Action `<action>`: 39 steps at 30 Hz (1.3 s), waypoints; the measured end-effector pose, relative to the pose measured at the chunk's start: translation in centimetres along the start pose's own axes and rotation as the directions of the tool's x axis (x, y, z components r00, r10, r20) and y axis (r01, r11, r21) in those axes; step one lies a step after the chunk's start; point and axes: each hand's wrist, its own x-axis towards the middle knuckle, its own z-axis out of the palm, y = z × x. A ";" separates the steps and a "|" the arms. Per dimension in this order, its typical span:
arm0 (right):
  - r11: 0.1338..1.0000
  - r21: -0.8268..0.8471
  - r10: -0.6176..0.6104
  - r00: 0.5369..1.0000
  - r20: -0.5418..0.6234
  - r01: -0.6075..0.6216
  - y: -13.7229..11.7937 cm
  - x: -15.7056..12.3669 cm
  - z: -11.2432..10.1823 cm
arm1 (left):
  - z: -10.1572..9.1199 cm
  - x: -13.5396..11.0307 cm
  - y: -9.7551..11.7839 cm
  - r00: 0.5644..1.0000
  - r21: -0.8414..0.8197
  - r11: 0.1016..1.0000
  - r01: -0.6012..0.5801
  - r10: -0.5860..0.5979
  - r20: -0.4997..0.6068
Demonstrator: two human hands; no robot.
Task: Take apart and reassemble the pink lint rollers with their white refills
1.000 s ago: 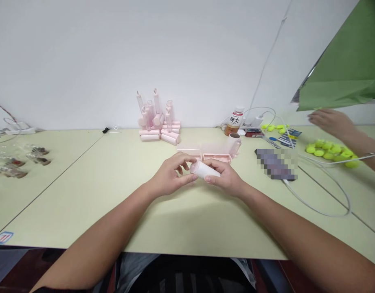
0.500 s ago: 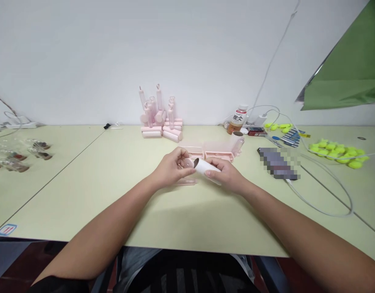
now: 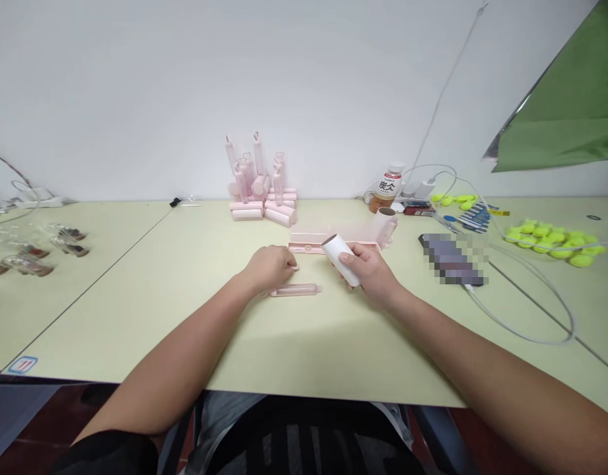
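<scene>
My right hand (image 3: 370, 274) is wrapped round a white paper roll (image 3: 339, 256) with a brown hollow core, tilted with its open end up and to the left. My left hand (image 3: 270, 265) rests on the pale green table (image 3: 195, 310) with its fingers curled, and what they pinch, if anything, is too small to make out. A pink handle piece (image 3: 294, 289) lies flat on the table just in front of the left hand. Behind both hands lie pink tray-like parts (image 3: 311, 245).
A pile of pink rollers (image 3: 261, 191) stands at the back wall. A drink bottle (image 3: 385, 189), a phone (image 3: 449, 260) with white cable (image 3: 526, 316), yellow-green pieces (image 3: 551, 239) and a green sheet (image 3: 566, 112) lie right. Clear small bottles (image 3: 31, 254) lie far left.
My hands have drawn apart: the right lifted the white roll up and to the right, the left came down onto the table. The pink handle now lies bare. The other person's hand is gone.
</scene>
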 end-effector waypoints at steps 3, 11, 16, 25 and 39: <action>1.000 0.017 0.021 1.000 0.014 -0.021 -0.1 -0.2 0.4 | -0.1 -0.1 0.0 0.999 -0.057 0.998 -0.035 0.037 0.037; 0.999 -0.043 0.036 0.987 0.158 -0.029 -0.3 -0.9 1.2 | -0.3 -1.1 2.7 0.983 -0.560 0.817 -0.140 0.044 -0.181; 0.972 0.140 0.158 0.967 0.200 -0.188 -1.1 -1.3 1.4 | 0.7 -1.0 3.1 0.977 -0.682 0.709 -0.176 0.042 -0.208; 0.849 0.389 0.269 0.927 0.263 -0.357 -1.9 -0.7 0.8 | 0.4 -0.3 1.5 0.948 -0.868 0.496 0.003 -0.278 -0.156; 0.790 0.499 0.230 0.927 0.294 -0.355 -2.0 -0.9 1.0 | 0.4 -0.4 1.4 0.941 -0.828 0.556 -0.069 -0.240 -0.240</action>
